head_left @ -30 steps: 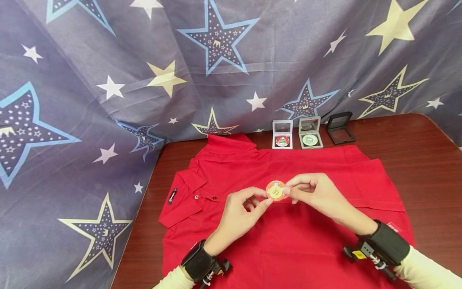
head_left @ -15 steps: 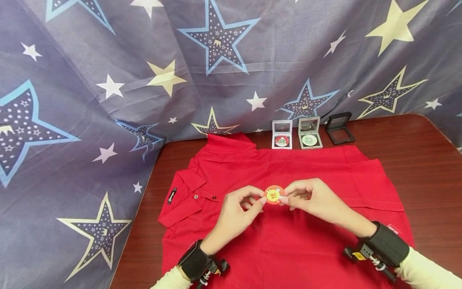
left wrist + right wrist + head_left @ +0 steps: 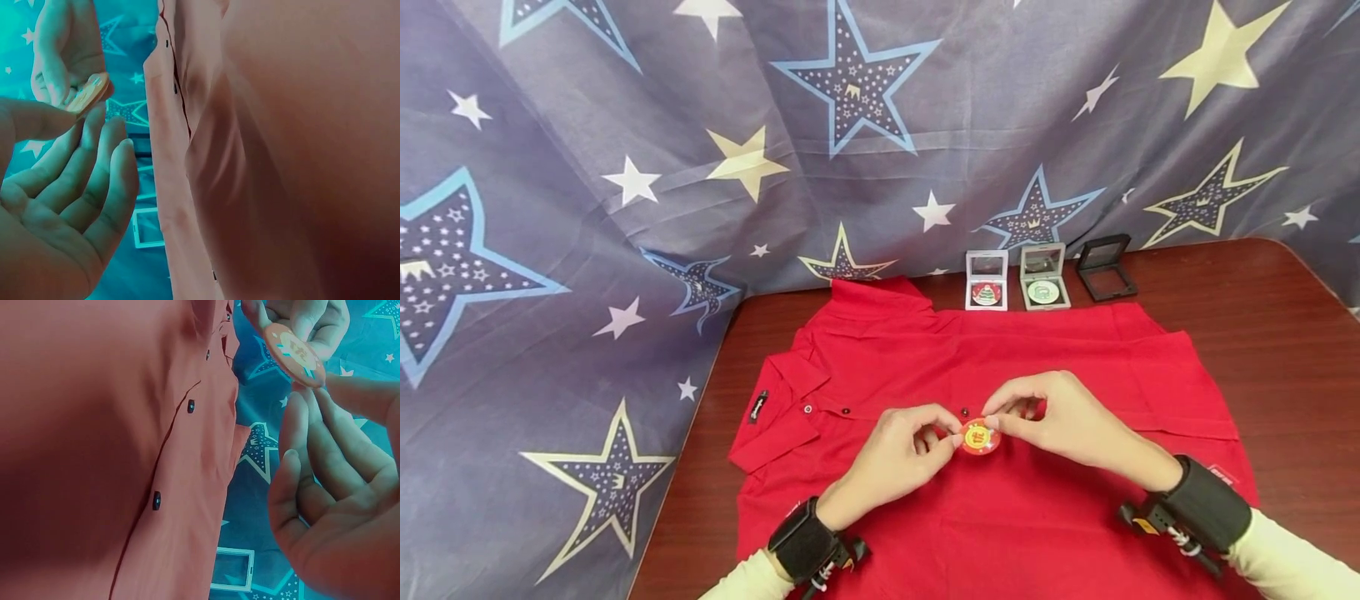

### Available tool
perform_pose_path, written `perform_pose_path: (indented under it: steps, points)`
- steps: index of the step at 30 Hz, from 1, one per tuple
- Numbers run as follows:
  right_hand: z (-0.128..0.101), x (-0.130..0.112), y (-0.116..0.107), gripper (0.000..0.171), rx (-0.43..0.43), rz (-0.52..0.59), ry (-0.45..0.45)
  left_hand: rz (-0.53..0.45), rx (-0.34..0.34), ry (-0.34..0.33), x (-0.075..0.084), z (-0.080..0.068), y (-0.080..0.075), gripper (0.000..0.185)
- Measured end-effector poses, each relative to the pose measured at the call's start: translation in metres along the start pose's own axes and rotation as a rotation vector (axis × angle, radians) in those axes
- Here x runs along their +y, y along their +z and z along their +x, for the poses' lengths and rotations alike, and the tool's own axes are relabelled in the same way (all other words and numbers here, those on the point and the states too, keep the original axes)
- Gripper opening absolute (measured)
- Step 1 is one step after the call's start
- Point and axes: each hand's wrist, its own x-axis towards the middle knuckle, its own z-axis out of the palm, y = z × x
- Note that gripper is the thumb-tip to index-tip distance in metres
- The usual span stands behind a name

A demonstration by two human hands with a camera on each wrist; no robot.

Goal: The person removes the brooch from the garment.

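Though its yellow writing is unreadable, round badge (image 3: 980, 437) pinched between both hands' fingers (image 3: 953, 427).

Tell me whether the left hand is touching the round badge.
Touching. In the head view the left hand pinches the edge of the round badge at its fingertips; the left wrist view shows the thumb on its rim.

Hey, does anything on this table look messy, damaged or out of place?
Nothing much. The red shirt lies flat, with its collar a little rumpled. Three small cases stand open in a row behind it: white, grey, and black, which is empty. Both hands, left and right, pinch a round badge.
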Motion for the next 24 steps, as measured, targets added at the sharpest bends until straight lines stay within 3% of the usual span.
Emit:
perform_pose_path:
  steps: [7, 11, 20, 24]
  points:
    - [-0.002, 0.001, 0.001, 0.022, -0.065, -0.020, -0.060, 0.016, -0.028, 0.007, 0.001, 0.002, -0.003, 0.011]
    - [0.000, 0.006, -0.002, 0.021, -0.054, -0.027, -0.038, 0.028, -0.018, 0.004, 0.000, 0.001, -0.004, 0.009]
    - [0.005, 0.029, -0.039, 0.007, 0.111, 0.054, 0.218, 0.061, 0.030, -0.038, -0.006, -0.009, -0.016, 0.008]
    - [0.006, 0.045, -0.066, 0.016, 0.216, 0.022, 0.315, 0.078, 0.050, -0.057, -0.011, -0.014, -0.023, 0.008]
